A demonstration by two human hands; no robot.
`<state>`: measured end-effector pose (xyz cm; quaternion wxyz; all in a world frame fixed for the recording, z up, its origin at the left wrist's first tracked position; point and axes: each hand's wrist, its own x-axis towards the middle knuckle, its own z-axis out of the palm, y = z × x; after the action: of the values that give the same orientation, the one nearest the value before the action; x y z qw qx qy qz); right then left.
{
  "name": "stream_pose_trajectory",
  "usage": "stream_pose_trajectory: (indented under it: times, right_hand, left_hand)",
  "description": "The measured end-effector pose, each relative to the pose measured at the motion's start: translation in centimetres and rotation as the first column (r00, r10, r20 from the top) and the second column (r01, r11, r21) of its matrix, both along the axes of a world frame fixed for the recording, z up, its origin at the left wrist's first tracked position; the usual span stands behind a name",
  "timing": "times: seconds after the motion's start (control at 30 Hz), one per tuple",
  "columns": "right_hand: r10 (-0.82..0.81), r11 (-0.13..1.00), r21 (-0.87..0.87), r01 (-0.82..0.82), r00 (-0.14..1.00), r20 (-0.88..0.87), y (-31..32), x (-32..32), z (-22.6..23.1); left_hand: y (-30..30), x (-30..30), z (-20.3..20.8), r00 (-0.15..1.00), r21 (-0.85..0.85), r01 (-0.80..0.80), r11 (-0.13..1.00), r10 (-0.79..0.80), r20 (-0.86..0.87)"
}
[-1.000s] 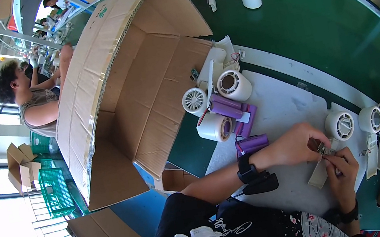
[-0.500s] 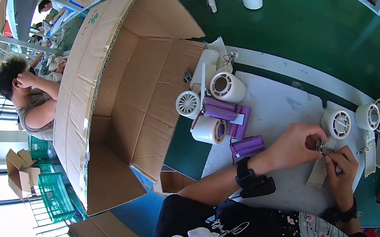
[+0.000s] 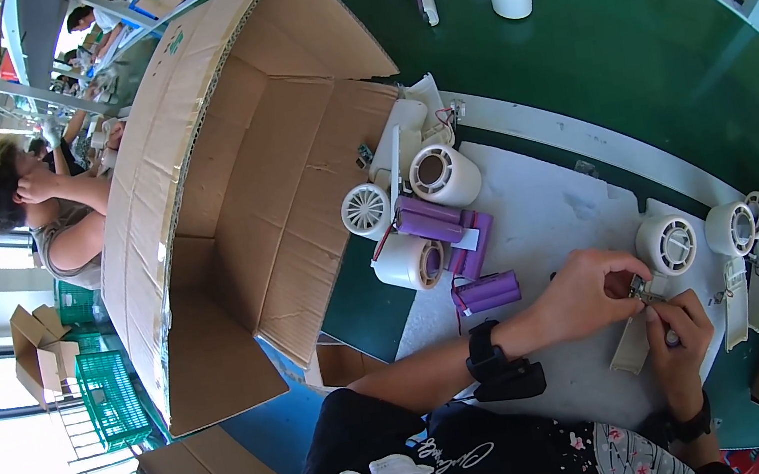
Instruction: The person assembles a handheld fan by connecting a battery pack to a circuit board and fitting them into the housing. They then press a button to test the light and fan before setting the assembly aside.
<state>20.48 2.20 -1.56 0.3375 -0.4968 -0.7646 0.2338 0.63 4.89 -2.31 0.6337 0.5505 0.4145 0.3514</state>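
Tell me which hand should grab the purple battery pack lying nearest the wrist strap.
Left, probably. The left hand lies just beside the purple battery pack, on its side of the white mat. The right hand sits farther off, pinching the small part both hands hold.

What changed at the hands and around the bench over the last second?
Little changed. The left hand and right hand stayed together over the small metal part pinched between them. The person beyond the cardboard box raised a hand to the head. The purple battery pack and white fan housings stayed put.
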Motion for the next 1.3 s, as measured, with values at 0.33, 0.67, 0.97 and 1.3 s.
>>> stream_pose_trajectory:
  times: [0.33, 0.67, 0.97, 1.3]
  right_hand:
    - [0.200, 0.980, 0.001, -0.200, 0.979, 0.044, 1.3, 0.3, 0.5]
    - [-0.040, 0.999, -0.017, 0.040, 0.999, 0.025, 0.5, -0.5, 0.7]
    - [-0.012, 0.998, 0.060, 0.009, 0.998, 0.062, 0.8, -0.1, 0.3]
    - [-0.056, 0.998, 0.044, 0.052, 0.993, 0.100, 0.4, 0.2, 0.2]
  left_hand:
    - [0.5, -0.8, 0.6, 0.988, 0.280, 0.097, 0.955, -0.059, -0.141]
    - [-0.3, 0.4, 0.5, 0.970, 0.416, 0.032, 0.909, 0.073, -0.232]
    - [0.2, 0.2, -0.1, 0.961, 0.511, 0.017, 0.859, 0.126, -0.245]
    - [-0.7, 0.6, -0.8, 0.975, 0.558, -0.031, 0.829, 0.149, -0.167]
